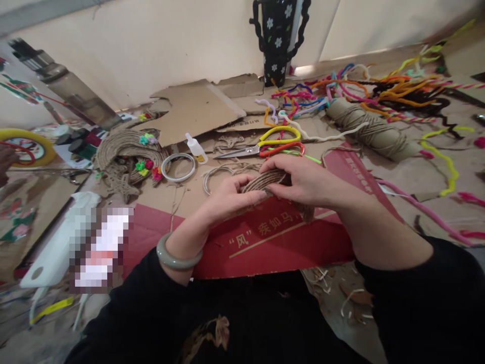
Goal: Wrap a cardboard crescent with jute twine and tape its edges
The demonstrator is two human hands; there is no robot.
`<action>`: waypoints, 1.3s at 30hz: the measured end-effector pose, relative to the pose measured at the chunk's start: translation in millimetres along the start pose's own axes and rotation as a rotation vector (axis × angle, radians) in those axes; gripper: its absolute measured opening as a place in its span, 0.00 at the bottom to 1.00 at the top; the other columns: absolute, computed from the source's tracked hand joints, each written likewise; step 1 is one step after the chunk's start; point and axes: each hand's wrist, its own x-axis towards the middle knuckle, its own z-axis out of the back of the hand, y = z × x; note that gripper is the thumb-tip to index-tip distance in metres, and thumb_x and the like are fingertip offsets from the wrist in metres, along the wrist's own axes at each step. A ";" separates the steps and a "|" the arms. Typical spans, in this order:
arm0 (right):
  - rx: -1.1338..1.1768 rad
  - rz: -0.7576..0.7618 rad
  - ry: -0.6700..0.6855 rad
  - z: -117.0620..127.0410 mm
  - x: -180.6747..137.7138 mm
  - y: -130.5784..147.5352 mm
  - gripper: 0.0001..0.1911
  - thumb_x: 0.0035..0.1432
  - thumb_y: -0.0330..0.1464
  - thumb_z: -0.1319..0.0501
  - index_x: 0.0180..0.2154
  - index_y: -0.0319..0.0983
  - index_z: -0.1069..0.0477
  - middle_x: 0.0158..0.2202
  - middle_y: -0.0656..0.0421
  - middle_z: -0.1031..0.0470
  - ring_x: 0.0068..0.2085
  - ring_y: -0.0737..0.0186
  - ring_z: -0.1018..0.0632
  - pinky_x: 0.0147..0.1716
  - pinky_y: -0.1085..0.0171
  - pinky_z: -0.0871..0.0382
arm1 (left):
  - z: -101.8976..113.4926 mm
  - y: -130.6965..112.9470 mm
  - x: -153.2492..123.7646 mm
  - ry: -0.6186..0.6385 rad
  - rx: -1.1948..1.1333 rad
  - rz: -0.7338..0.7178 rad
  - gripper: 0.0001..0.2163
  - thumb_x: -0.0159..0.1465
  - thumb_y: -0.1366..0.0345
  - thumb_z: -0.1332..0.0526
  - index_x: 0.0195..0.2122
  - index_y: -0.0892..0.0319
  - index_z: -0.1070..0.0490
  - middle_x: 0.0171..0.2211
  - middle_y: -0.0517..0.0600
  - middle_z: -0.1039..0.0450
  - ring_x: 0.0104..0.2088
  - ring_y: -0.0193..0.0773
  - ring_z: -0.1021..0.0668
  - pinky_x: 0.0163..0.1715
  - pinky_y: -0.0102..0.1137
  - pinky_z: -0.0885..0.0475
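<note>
A curved piece made of rows of brown jute cord [265, 180] is held between both hands above a red cardboard sheet [242, 258]. My left hand [232, 198] grips its left end, thumb on the near side. Around its right end, the fingers of my right hand [299, 181] are closed; part of the piece is hidden there, and a brown tail hangs below. Just beyond my hands lie yellow-and-orange scissors [261, 146], blades to the left. Silvery rings [178, 168] and a small white glue bottle [196, 149] are on the cardboard behind my left hand.
Finished-looking jute pieces with bright flowers [125, 151] lie at left. A twine roll [367, 129] and tangled coloured pipe cleaners [401, 93] cover the right. A black flowered cup [278, 43] stands at back. A white glue gun [56, 242] lies left; another person's hand [4, 162] shows at the edge.
</note>
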 end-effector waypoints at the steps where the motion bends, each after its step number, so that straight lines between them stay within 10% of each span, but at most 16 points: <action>1: -0.009 0.015 0.016 -1.4 0.3 0.1 0.13 0.52 0.29 0.40 0.42 0.39 0.27 0.38 0.57 0.21 0.37 0.61 0.23 0.38 0.64 0.32 | 0.3 0.0 -0.2 0.041 0.019 0.026 0.13 0.53 0.61 0.30 0.35 0.62 0.26 0.23 0.46 0.26 0.22 0.28 0.26 0.23 0.23 0.32; 8: -0.024 0.110 0.043 0.4 0.4 -3.3 0.13 0.59 0.33 0.42 0.45 0.39 0.27 0.41 0.55 0.21 0.42 0.58 0.23 0.42 0.60 0.30 | -2.4 -4.5 -3.1 0.061 -0.022 0.105 0.09 0.55 0.62 0.33 0.31 0.62 0.29 0.22 0.46 0.26 0.21 0.30 0.23 0.22 0.24 0.30; 26: -0.414 0.327 -0.502 -7.5 -0.5 -19.9 0.11 0.64 0.37 0.43 0.35 0.42 0.22 0.44 0.53 0.24 0.44 0.56 0.24 0.44 0.56 0.31 | -8.6 -11.1 -3.3 -0.229 -0.126 0.017 0.07 0.54 0.66 0.36 0.30 0.62 0.31 0.20 0.48 0.24 0.18 0.29 0.25 0.18 0.22 0.33; 39: -0.568 0.275 -0.434 -7.8 -3.4 -7.2 0.13 0.66 0.35 0.47 0.35 0.44 0.25 0.41 0.57 0.23 0.45 0.56 0.27 0.46 0.56 0.36 | -8.3 -9.5 -3.1 -0.279 -0.132 0.003 0.10 0.53 0.63 0.35 0.32 0.62 0.31 0.20 0.47 0.24 0.18 0.30 0.24 0.19 0.23 0.32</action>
